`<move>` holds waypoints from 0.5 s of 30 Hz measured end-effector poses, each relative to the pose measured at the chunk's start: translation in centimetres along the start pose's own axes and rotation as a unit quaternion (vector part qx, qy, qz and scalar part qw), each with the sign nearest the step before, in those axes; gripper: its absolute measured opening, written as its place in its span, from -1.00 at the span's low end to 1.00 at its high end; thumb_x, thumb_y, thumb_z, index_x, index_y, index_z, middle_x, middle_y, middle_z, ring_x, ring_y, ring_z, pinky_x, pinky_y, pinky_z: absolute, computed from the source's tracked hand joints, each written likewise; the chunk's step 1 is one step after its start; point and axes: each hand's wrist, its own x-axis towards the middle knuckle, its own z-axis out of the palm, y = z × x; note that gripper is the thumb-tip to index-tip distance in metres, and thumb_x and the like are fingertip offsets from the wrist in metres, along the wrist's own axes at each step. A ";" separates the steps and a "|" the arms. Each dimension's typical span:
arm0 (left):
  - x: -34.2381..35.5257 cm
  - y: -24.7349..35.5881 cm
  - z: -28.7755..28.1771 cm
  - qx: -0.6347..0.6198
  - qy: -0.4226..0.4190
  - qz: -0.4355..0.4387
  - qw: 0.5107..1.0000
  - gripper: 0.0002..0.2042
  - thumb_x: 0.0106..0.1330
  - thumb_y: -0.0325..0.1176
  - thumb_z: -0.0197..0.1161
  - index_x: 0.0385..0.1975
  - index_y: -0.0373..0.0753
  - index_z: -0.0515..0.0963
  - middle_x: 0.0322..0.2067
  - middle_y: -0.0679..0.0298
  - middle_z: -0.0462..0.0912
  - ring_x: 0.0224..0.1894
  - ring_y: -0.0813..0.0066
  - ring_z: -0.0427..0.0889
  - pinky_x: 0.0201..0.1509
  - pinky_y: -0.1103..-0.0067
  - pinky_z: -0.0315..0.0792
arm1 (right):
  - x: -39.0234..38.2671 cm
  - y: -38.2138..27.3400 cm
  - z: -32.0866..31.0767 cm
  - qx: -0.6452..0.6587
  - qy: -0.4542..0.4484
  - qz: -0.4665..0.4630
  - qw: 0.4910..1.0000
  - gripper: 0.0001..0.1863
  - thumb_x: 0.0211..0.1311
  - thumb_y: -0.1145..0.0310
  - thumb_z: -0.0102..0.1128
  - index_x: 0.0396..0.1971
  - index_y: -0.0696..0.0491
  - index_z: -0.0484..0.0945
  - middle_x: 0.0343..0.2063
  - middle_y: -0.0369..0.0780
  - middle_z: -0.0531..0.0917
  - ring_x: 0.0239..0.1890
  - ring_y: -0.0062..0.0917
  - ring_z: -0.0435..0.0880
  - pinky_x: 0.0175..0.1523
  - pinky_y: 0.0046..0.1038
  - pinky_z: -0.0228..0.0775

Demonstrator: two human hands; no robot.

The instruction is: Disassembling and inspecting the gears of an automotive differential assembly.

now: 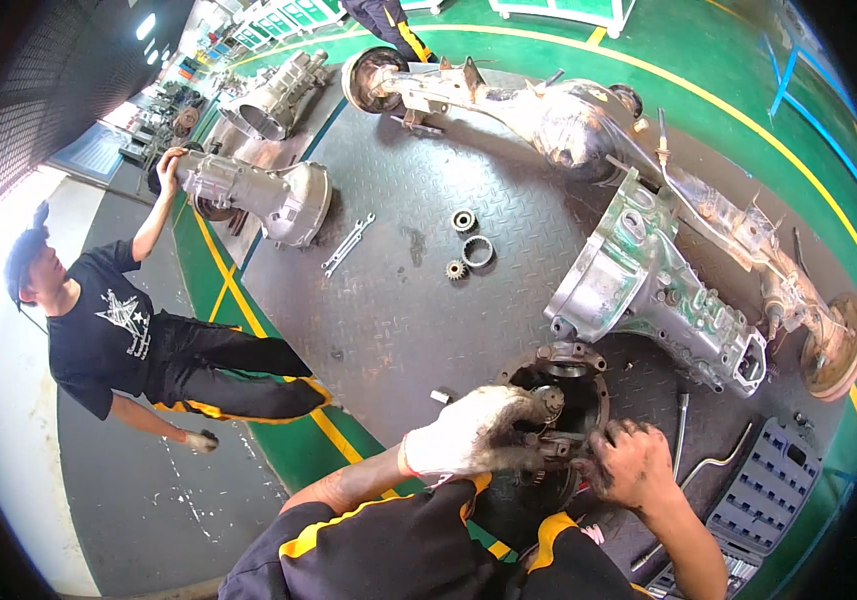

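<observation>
My left hand [477, 432], in a soiled white glove, grips a greasy metal part [552, 448] at the opening of a dark round housing [601, 392]. A round metal piece [550, 402] sits by its fingertips. My right hand [633, 464] is bare and blackened with grease. Its fingers curl at the housing's right side, and what lies inside them is hidden. Several shadowed parts are inside the housing and hard to make out.
A silver gearbox case [649, 285] lies right of the housing, before a rusty axle [574, 130]. Bearings and gears [478, 251] and wrenches [349, 245] rest on the metal table [399, 330]. A grey tool case [769, 485] is at right. A person [129, 320] touches another gearbox [259, 195] at left.
</observation>
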 end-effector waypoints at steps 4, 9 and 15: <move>-1.6 -2.4 -0.2 0.204 -0.011 0.026 0.979 -0.63 0.22 -0.35 0.37 0.02 -0.25 0.57 -0.08 0.00 0.62 0.00 -0.03 0.59 0.14 0.28 0.46 | -0.2 0.4 1.4 -0.039 0.057 -0.071 0.995 -0.67 0.01 0.20 0.26 -0.21 0.01 0.63 -0.45 -0.24 0.67 -0.30 -0.39 0.70 -0.19 -0.28 0.47; 0.2 0.3 1.3 0.072 0.038 0.043 0.996 -0.65 0.16 -0.33 0.39 -0.05 -0.25 0.60 -0.14 0.01 0.63 -0.05 -0.02 0.60 0.06 0.27 0.47 | -1.0 1.1 1.1 0.003 -0.081 0.021 0.997 -0.57 -0.02 0.18 0.31 -0.12 0.04 0.59 -0.31 -0.18 0.67 -0.19 -0.34 0.70 -0.13 -0.26 0.50; 0.0 -1.8 1.3 0.217 -0.109 0.028 0.970 -0.50 0.11 -0.42 0.31 0.14 -0.24 0.53 0.05 -0.03 0.60 0.12 -0.04 0.56 0.27 0.25 0.40 | -3.4 0.4 1.4 0.017 -0.033 -0.006 0.999 -0.45 -0.06 0.08 0.42 -0.03 0.00 0.58 -0.21 -0.14 0.66 -0.16 -0.29 0.70 -0.06 -0.24 0.54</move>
